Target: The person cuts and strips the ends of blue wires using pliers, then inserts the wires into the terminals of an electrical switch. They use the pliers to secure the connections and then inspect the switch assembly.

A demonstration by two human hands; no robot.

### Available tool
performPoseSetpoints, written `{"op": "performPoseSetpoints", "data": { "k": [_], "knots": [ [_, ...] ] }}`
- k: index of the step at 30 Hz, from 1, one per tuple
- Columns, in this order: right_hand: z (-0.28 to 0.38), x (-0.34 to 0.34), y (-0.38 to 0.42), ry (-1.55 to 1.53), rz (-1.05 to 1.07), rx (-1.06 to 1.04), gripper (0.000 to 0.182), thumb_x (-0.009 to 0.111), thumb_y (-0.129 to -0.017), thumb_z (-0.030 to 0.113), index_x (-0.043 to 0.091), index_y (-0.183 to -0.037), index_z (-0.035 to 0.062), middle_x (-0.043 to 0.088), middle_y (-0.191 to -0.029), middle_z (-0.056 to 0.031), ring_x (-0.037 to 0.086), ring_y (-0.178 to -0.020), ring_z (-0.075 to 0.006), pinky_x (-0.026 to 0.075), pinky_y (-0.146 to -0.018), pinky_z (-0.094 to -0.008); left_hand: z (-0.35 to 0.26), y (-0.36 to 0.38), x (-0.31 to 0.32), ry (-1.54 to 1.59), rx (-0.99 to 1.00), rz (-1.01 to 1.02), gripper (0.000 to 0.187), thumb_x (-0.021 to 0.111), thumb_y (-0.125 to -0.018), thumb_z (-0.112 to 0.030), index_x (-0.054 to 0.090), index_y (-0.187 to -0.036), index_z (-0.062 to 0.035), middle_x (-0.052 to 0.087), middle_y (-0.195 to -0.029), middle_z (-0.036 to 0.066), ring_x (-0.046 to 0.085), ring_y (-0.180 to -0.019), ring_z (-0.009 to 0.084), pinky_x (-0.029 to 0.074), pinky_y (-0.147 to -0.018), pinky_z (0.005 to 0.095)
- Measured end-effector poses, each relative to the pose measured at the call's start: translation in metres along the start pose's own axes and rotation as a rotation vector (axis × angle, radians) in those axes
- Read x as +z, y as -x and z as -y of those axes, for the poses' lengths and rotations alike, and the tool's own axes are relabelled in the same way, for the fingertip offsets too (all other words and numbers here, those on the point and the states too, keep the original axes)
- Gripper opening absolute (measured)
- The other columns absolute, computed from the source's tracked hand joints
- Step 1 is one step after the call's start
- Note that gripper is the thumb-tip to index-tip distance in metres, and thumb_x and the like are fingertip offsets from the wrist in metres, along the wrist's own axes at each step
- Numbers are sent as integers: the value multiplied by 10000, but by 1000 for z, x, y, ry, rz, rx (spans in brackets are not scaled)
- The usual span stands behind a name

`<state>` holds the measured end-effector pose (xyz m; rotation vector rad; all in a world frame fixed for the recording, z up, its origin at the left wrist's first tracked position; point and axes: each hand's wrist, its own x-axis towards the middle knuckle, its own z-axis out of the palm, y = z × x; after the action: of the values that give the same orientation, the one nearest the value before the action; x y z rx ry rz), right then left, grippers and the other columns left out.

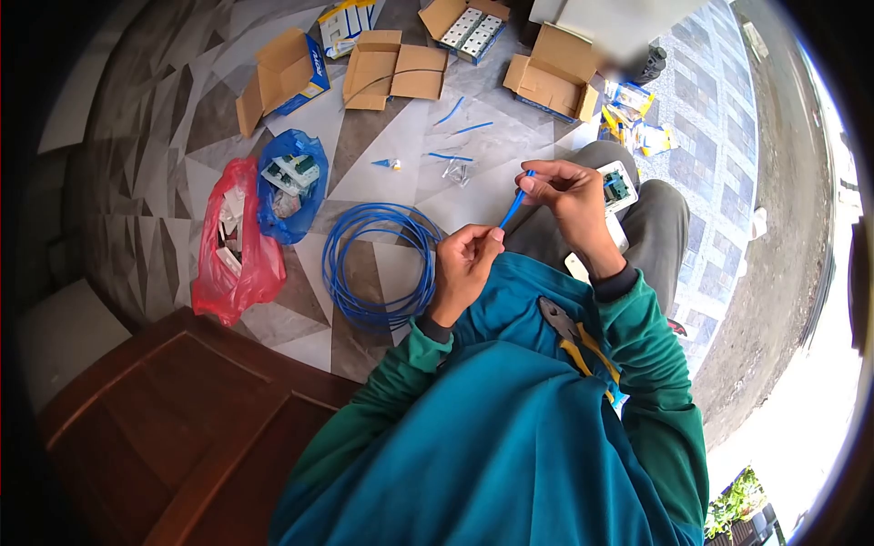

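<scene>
The right hand [575, 196] is clamped on the upper end of a blue wire [516, 202], its fingertips and thumb together; the left hand [467, 264] pinches the lower end, so the wire runs between the 2 hands above the lap. Just beside the right hand, at its outer side, is a white electrical unit [622, 185] with green parts inside. Pliers [562, 326] with yellow handles lie on the lap, below the right hand. To the left of the left hand, a coil of blue wire [333, 273] rests on the floor [300, 314]. Beyond the coil, a blue bag [314, 217] holds white-and-green pieces, and a red bag [208, 278] holds white pieces. Farther ahead of the hands, 3 blue offcuts [474, 126] lie scattered. Farthest, 1 open box [496, 9] contains rows of white units [469, 33], near 3 other open cartons [552, 80].
</scene>
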<state>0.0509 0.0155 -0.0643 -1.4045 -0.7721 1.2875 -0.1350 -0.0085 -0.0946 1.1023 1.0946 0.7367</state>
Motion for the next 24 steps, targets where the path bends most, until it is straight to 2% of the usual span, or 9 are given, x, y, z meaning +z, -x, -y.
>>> {"op": "performPoseSetpoints", "data": {
  "k": [7, 11, 18, 21, 24],
  "knots": [
    [1, 4, 1, -13, -39, 8, 205, 723, -825, 24, 682, -1005, -66, 699, -845, -99, 648, -712, -120, 547, -653, -255, 12, -3, 6, 86, 37, -72, 210, 651, -920, -192, 638, -900, 16, 612, -716, 15, 477, -605, 27, 370, -543, 180],
    [1, 5, 0, -26, -57, 34, 203, 718, -818, 8, 680, -1000, -72, 695, -841, -106, 647, -703, -125, 550, -646, -259, 18, -4, 7, 106, 39, -84, 177, 653, -918, -141, 609, -863, 21, 604, -699, 11, 502, -625, 28, 398, -561, 185],
    [-2, -2, -4, -79, -38, 168, 229, 717, -836, 37, 673, -1036, -65, 695, -894, -90, 656, -766, -134, 561, -674, -257, 19, -5, 7, 135, 16, -84, 177, 671, -909, -145, 633, -876, 25, 616, -708, 7, 505, -618, 19, 390, -550, 180],
    [-1, -1, -5, -65, -29, 152, 227, 712, -839, 33, 673, -1038, -67, 695, -896, -93, 658, -776, -138, 563, -679, -258, 15, -4, 7, 130, -4, -78, 177, 675, -906, -142, 642, -881, 30, 620, -710, 9, 504, -614, 18, 387, -547, 177],
    [1, 0, -5, -53, -14, 127, 224, 709, -840, 29, 673, -1038, -68, 696, -897, -97, 659, -777, -140, 563, -680, -258, 14, -3, 7, 125, 3, -84, 206, 663, -912, -179, 637, -881, 23, 586, -710, 9, 444, -591, 32, 339, -527, 186]
  ]
}}
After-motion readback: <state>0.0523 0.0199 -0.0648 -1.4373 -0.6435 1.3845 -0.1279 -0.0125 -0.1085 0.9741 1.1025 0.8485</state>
